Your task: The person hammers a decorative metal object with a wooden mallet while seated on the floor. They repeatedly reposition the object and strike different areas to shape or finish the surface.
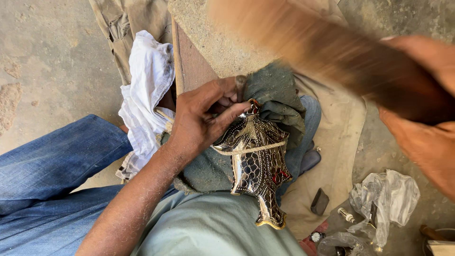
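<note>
Head view: the fish-shaped metal ornament [258,163] lies on a grey-green cloth [275,90] over the lap — long axis near vertical, tail toward the person, head away. Left hand [201,118] pinches its head end; right hand [422,114] clamps a blurred wooden mallet [332,47].

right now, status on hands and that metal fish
Left hand pinching fish ornament near its top. Right hand gripping blurred wooden tool. Ornament on grey cloth.

Concrete floor [57,57]: crumpled clear plastic bag [386,196], small dark block [320,201], beige cloth [339,156].
</note>
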